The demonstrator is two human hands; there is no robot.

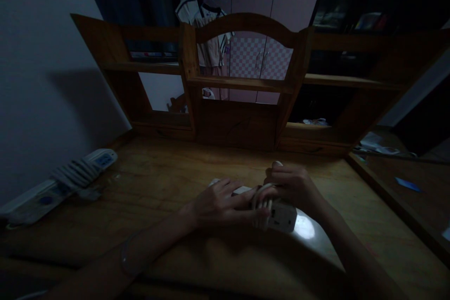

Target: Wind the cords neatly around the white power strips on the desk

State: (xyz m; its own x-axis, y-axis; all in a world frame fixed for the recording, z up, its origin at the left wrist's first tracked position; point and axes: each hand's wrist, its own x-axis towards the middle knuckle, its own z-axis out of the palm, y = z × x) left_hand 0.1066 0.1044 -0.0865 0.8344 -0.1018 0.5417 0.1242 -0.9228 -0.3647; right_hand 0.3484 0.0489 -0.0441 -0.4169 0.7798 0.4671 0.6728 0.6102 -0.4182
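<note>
A white power strip (283,218) lies on the wooden desk in front of me, its socket end showing at the right. Its pale cord (260,223) loops around the middle of the strip. My left hand (216,206) rests over the left part of the strip, fingers closed on it and reaching to the wound cord. Just to the right, my right hand (293,185) has its fingers curled around a loop of the cord, above the sockets. Much of the strip's left half is hidden under my left hand.
A second power strip (33,204) with its grey cord (79,176) wrapped around it lies by the wall at the left. A wooden shelf unit (239,85) stands along the desk's back. Past the raised right edge lies a blue card (408,184).
</note>
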